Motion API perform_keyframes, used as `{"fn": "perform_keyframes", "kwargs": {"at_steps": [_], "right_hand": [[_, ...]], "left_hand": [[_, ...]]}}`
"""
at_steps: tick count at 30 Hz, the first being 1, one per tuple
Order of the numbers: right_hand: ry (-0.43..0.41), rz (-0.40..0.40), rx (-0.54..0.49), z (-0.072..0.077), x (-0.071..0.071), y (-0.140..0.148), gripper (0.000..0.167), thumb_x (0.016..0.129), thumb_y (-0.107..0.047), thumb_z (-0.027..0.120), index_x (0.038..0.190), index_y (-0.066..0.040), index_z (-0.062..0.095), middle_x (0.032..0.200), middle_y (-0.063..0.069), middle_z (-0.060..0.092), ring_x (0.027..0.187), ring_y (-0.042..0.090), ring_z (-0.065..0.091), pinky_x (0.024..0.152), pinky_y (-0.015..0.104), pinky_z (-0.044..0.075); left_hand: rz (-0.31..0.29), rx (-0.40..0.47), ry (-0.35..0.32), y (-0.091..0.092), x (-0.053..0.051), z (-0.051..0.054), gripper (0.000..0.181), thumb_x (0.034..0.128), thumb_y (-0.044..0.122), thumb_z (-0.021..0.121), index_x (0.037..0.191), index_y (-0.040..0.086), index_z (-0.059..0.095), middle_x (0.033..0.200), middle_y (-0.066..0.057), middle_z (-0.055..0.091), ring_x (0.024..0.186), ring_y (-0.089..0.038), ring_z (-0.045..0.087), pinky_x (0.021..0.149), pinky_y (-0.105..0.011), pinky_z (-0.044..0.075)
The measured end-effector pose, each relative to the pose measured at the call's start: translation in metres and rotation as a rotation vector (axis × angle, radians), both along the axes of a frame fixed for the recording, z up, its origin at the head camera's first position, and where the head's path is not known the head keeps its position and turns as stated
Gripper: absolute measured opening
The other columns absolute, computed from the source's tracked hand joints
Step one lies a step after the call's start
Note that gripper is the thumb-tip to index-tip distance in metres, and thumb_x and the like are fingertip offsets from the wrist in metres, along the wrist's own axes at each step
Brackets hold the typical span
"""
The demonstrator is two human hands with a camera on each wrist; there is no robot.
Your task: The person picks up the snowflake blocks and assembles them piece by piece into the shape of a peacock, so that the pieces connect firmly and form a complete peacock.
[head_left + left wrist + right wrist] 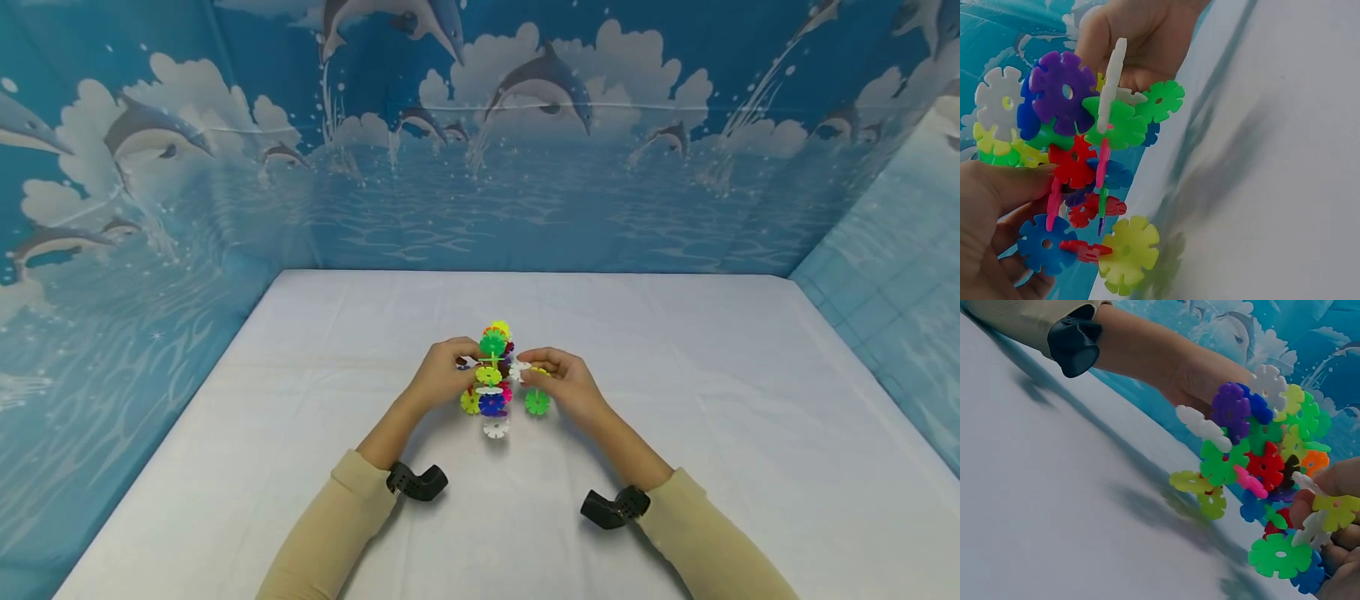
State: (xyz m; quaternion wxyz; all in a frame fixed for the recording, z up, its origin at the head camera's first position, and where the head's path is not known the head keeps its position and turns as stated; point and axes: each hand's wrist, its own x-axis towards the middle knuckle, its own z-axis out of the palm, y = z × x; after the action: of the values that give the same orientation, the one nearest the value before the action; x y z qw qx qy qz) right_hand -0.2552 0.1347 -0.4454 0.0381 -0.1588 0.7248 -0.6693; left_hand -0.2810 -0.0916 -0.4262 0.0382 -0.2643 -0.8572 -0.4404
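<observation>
A many-coloured cluster of interlocking plastic snowflake discs (491, 377) is held upright above the table between both hands. On its left side my left hand (442, 377) grips it, the thumb and fingers partly hidden behind the discs. From the right, my right hand (568, 385) pinches a white snowflake disc (517, 370) between thumb and fingers, at the cluster's side. Close to the right fingers hangs a green disc (537, 402). In the right wrist view a yellow disc (1337, 511) sits by the right fingertips. Whether the pinched disc is joined to the cluster I cannot tell.
A white cloth covers the table (360, 325), with the hands' shadows on it. Blue dolphin-print curtains (525, 192) stand around the back and sides. Each wrist carries a black strap mount (417, 482).
</observation>
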Motion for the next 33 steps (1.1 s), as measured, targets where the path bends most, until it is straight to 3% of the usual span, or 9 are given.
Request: {"fn": "perform_keyframes", "kwargs": {"at_steps": [7,13,17,22,25,29,33], "right_hand": [[0.056,0.034,0.156,-0.001,-0.003,0.005,0.035,0.093,-0.011,0.067,0.123,0.006,0.061,0.118,0.02,0.064,0.1,0.027,0.065,0.082,0.023,0.052],[0.096,0.039,0.177,-0.002,-0.002,0.006,0.038,0.089,-0.009,0.072,0.123,0.005,0.062,0.12,0.019,0.064,0.107,0.027,0.062,0.083,0.022,0.051],[0.126,-0.001,0.185,-0.002,-0.001,0.005,0.036,0.088,-0.01,0.073,0.121,0.003,0.063,0.115,0.017,0.067,0.108,0.027,0.062,0.089,0.033,0.051],[0.178,-0.04,0.188,-0.003,-0.001,0.007,0.027,0.087,-0.01,0.075,0.111,0.001,0.07,0.109,0.013,0.07,0.112,0.025,0.059,0.104,0.049,0.04],[0.192,-0.024,0.161,0.0,0.002,0.006,0.025,0.086,-0.004,0.074,0.109,0.005,0.069,0.109,0.017,0.07,0.11,0.024,0.06,0.103,0.04,0.043],[0.209,-0.003,0.123,-0.001,0.002,0.006,0.024,0.085,0.001,0.073,0.107,0.009,0.068,0.108,0.021,0.069,0.105,0.017,0.062,0.092,0.024,0.048],[0.211,0.007,0.115,-0.005,-0.002,0.008,0.024,0.085,0.001,0.073,0.107,0.008,0.068,0.107,0.022,0.068,0.104,0.022,0.063,0.088,0.025,0.05]], "left_hand": [[-0.015,0.011,0.022,0.0,-0.002,-0.003,0.014,0.0818,-0.005,0.063,0.09,0.001,0.073,0.097,-0.008,0.07,0.095,-0.023,0.063,0.083,-0.034,0.053],[-0.032,0.003,0.041,0.002,-0.001,-0.003,0.01,0.0858,-0.003,0.065,0.091,0.002,0.073,0.098,-0.007,0.07,0.095,-0.023,0.063,0.084,-0.035,0.052],[-0.042,-0.006,0.074,0.003,0.002,-0.003,0.011,0.0865,-0.005,0.065,0.091,0.001,0.072,0.098,-0.007,0.07,0.095,-0.024,0.063,0.085,-0.035,0.052],[-0.042,0.023,0.144,0.006,0.003,-0.009,0.015,0.0823,-0.011,0.061,0.088,-0.002,0.071,0.093,-0.01,0.069,0.092,-0.026,0.065,0.083,-0.034,0.054],[-0.03,0.067,0.156,0.011,0.005,-0.013,0.018,0.0792,-0.014,0.06,0.087,-0.002,0.071,0.09,-0.009,0.068,0.088,-0.024,0.065,0.08,-0.031,0.054],[0.005,0.094,0.163,0.016,0.008,-0.014,0.018,0.0782,-0.015,0.061,0.084,-0.001,0.071,0.088,-0.007,0.068,0.084,-0.021,0.064,0.076,-0.03,0.054],[0.023,0.085,0.154,0.018,0.009,-0.015,0.017,0.08,-0.014,0.063,0.084,0.0,0.071,0.088,-0.007,0.068,0.084,-0.021,0.064,0.076,-0.029,0.054]]}}
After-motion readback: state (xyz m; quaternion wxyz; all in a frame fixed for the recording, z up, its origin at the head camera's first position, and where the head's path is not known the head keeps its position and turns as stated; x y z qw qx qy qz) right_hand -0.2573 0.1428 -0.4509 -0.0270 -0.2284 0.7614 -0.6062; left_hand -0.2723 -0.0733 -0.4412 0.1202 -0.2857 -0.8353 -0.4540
